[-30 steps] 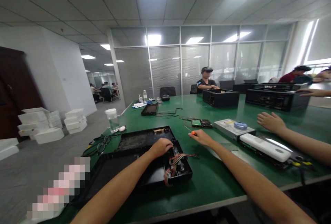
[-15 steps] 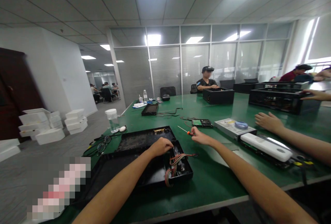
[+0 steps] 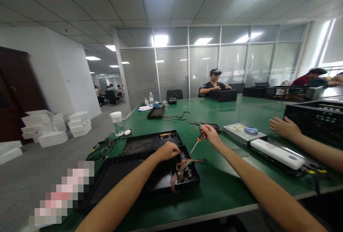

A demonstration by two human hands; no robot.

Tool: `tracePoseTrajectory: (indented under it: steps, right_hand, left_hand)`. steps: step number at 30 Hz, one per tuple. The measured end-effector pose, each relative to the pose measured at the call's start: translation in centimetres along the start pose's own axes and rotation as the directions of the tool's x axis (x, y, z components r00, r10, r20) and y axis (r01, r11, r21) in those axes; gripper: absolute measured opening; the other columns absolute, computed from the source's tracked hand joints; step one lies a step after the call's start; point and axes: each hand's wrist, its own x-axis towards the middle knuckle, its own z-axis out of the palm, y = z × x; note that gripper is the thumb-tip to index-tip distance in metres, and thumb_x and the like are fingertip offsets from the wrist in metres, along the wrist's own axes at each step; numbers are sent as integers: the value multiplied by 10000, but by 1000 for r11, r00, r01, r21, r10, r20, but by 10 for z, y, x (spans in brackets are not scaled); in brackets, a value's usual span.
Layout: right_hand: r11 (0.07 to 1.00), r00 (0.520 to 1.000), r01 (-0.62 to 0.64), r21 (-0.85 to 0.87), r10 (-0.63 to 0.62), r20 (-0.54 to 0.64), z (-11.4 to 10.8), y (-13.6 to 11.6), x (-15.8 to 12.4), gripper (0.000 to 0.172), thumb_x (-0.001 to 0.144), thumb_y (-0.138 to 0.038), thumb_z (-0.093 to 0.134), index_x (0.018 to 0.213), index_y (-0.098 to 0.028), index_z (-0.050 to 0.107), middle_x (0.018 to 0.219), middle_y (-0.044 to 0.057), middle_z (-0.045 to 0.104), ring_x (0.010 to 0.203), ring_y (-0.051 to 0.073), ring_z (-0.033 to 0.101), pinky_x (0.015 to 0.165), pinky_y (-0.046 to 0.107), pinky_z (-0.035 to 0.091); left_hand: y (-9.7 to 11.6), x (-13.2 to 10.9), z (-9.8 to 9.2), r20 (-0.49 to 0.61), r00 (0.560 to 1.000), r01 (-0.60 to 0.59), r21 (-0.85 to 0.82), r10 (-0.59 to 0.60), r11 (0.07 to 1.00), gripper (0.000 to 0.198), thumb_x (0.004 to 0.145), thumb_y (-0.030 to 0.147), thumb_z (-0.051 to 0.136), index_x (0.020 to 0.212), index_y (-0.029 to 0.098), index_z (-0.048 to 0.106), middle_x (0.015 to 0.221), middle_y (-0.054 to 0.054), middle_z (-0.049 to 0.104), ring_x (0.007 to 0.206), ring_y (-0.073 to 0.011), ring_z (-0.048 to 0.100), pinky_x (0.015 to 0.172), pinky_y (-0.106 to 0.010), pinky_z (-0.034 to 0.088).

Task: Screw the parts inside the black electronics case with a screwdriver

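- The left hand (image 3: 167,151) is curled closed over an inner edge of the open black case (image 3: 134,178). It is judged to be a steadying hold, though what lies under the fingers is hidden.
- The right hand (image 3: 211,135) is closed around the orange handle of a screwdriver (image 3: 198,139), which is held raised above the table (image 3: 219,189), just right of the left hand.
- The shaft is slanted down and leftward, so the tip is aimed at the case's far right corner but kept apart from it.
- A bundle of coloured wires (image 3: 180,170) is draped over the case wall just below the left hand, probably pushed aside so that the inside is bared.
- To the right of the right hand, a silver drive (image 3: 238,132) with a blue ring (image 3: 251,129) on it and a white box (image 3: 278,152) are laid side by side. Another person's hand (image 3: 284,127) is rested beyond them.
- Glasses (image 3: 105,151) and a clear jar (image 3: 117,123) are set well left of the left hand, clear of the case.
- A label is seen on the drive, but its print is too small to be read. No brand can be made out anywhere.
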Motion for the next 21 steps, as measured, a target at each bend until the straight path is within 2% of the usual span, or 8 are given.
tracePoseTrajectory:
  steps: [6, 9, 15, 21]
  right_hand:
    - [949, 975, 202, -242, -217, -37, 22, -1, -12, 324, 798, -494, 396, 801, -179, 473, 643, -17, 482, 568, 122, 470, 538, 229, 406]
    - [937, 971, 221, -271, -238, -32, 27, -1, -15, 307, 814, -478, 379, 838, -183, 461, 675, -8, 499, 602, 133, 487, 592, 248, 417]
    - [921, 967, 254, -295, -251, 48, 28, -4, -19, 274, 835, -440, 365, 862, -183, 457, 667, -15, 491, 574, 130, 483, 569, 243, 399]
    - [823, 931, 366, -434, -324, 170, 27, -17, -22, 242, 813, -406, 413, 857, -180, 487, 693, 1, 535, 613, 140, 498, 605, 249, 390]
  left_hand:
    - [4, 0, 0, 30, 995, 90, 27, -91, 996, 152, 758, 179, 551, 876, 143, 640, 784, -24, 643, 707, -118, 572, 675, -182, 405]
    - [4, 1, 0, 30, 991, 127, 8, -128, 992, 135, 754, 186, 557, 853, 139, 636, 746, -17, 633, 675, -108, 565, 642, -170, 400]
    - [7, 1, -3, 46, 986, 161, -3, -161, 987, 141, 755, 198, 557, 845, 137, 647, 743, -19, 637, 679, -108, 567, 649, -169, 395]
    - [9, 3, -3, 68, 986, 152, -15, -151, 988, 164, 762, 191, 543, 860, 146, 667, 767, -22, 662, 687, -115, 579, 666, -175, 394]
